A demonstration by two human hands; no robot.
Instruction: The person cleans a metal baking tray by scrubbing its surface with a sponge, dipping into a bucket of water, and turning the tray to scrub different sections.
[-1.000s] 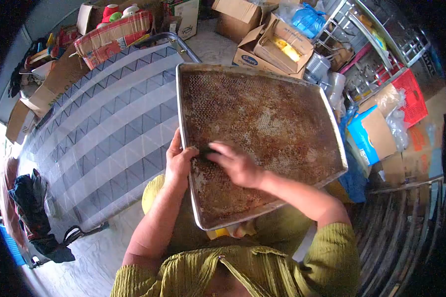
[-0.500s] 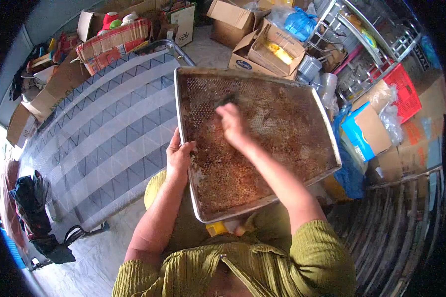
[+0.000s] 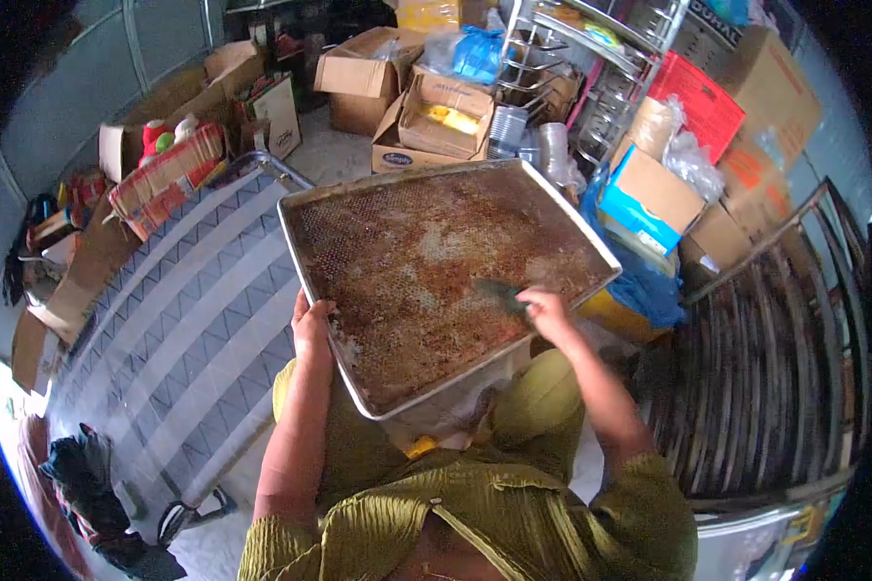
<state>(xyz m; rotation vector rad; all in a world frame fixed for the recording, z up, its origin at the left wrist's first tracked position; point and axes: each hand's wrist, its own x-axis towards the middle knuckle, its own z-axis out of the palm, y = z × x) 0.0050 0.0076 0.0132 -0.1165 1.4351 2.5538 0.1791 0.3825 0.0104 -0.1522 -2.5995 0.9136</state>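
A perforated baking tray (image 3: 426, 261), browned and stained with a pale metal rim, is held tilted over my lap. My left hand (image 3: 311, 324) grips its left rim, thumb on the inner side and fingers beneath. Over the tray's lower right part is my right hand (image 3: 548, 315), closed on a dark green scouring pad (image 3: 499, 292) that lies against the stained surface. Motion blurs the pad, so its exact shape is hard to make out.
On the left lies a grey striped folding bed (image 3: 184, 320) with dark clothes (image 3: 92, 494) by its near end. Cardboard boxes (image 3: 446, 116) and a metal rack (image 3: 591, 58) stand behind the tray. Dark slatted racks (image 3: 765, 358) are at right.
My right hand has moved with the pad from the tray's upper left to its lower right. The tray has shifted left and tilted differently; the camera view has turned right.
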